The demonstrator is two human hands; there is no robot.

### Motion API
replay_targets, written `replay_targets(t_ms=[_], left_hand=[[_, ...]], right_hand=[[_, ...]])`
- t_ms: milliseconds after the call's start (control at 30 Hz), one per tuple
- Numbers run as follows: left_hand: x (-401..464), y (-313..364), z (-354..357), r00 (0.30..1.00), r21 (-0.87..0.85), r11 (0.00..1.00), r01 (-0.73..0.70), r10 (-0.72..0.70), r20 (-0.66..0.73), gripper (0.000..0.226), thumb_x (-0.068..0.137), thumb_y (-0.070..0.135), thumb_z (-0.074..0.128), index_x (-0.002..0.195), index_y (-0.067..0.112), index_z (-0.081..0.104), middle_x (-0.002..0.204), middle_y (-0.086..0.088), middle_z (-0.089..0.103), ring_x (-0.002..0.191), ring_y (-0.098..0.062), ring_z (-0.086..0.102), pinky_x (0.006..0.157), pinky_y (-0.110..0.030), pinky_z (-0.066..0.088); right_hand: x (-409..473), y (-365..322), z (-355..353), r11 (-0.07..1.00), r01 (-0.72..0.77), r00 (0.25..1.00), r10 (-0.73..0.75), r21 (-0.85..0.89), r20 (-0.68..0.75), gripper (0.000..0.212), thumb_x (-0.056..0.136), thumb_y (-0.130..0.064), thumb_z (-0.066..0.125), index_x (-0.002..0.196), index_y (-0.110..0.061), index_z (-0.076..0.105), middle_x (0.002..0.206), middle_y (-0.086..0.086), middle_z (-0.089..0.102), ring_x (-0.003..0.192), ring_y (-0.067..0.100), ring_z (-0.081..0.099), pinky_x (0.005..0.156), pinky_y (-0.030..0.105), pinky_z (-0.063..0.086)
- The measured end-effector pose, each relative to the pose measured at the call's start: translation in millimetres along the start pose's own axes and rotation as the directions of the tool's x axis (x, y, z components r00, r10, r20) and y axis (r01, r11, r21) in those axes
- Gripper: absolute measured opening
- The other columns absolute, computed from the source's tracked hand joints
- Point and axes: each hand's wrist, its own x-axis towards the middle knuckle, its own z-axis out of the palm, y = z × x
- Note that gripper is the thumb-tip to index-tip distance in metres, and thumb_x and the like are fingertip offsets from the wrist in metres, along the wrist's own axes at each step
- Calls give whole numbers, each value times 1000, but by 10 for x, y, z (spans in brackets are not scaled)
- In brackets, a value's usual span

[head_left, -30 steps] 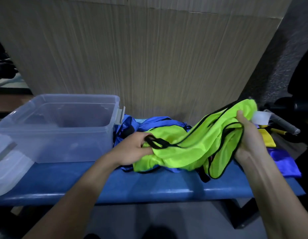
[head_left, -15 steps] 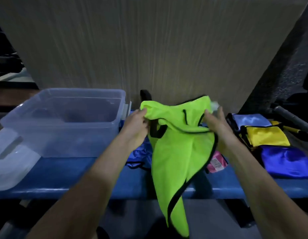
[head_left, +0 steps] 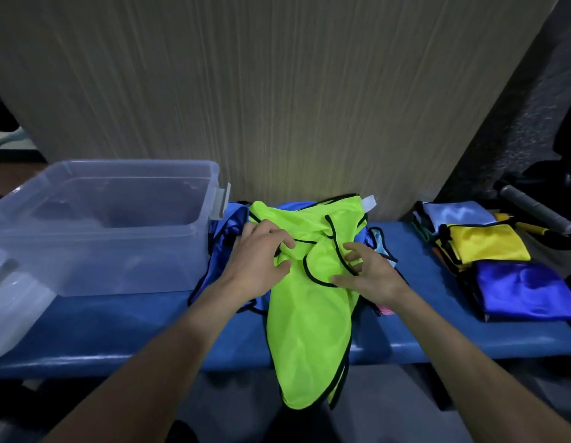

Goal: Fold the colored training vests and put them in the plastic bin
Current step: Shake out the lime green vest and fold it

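Head view: green vest lies lengthwise toward viewer (hem overhanging bench)

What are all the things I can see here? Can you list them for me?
Neon vest: one, yellow-green with black trim, draped over the bench's front edge.
Plastic bin: one, clear, on the bench's left.
Lid: one, clear, left of the bin.
Folded vests: three, pale blue, yellow, dark blue, on the bench's right.
Unfolded blue vests: count unclear, under the neon vest.
Bench: one, blue.
Hands: left hand and right hand, both on the neon vest.
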Motion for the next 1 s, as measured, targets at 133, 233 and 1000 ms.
replay_targets(t_ms=[133, 233, 1000], left_hand=[[-20, 127, 37, 992, 209, 971, -113, 121, -26, 41, 84, 35, 77, 122, 34, 60, 125, 12, 44, 124, -17, 30, 104, -35, 27], [-29, 219, 155, 965, 288, 921, -263, 248, 89, 53, 86, 34, 75, 134, 38, 53, 139, 9, 38, 131, -20, 26, 107, -39, 26], [56, 219, 200, 966, 132, 963, -234, 246, -85, 24, 93, 40, 59, 107, 24, 70, 97, 13, 54, 99, -12, 45, 95, -39, 42]], right_hand=[[63, 14, 130, 994, -11, 993, -2, -111, -119, 64, 81, -35, 85, 135, -16, 57, 112, 0, 62, 105, 19, 61, 89, 32, 53], [86, 8, 139, 995, 0, 981, -20, -103, -191, 35, 89, -27, 77, 120, -12, 68, 98, -2, 69, 96, 17, 66, 81, 25, 50], [-225, 164, -765, 903, -30, 982, 106, 428, -154, 34, 82, -34, 85, 102, -9, 73, 94, 4, 77, 83, 18, 72, 78, 38, 58]])
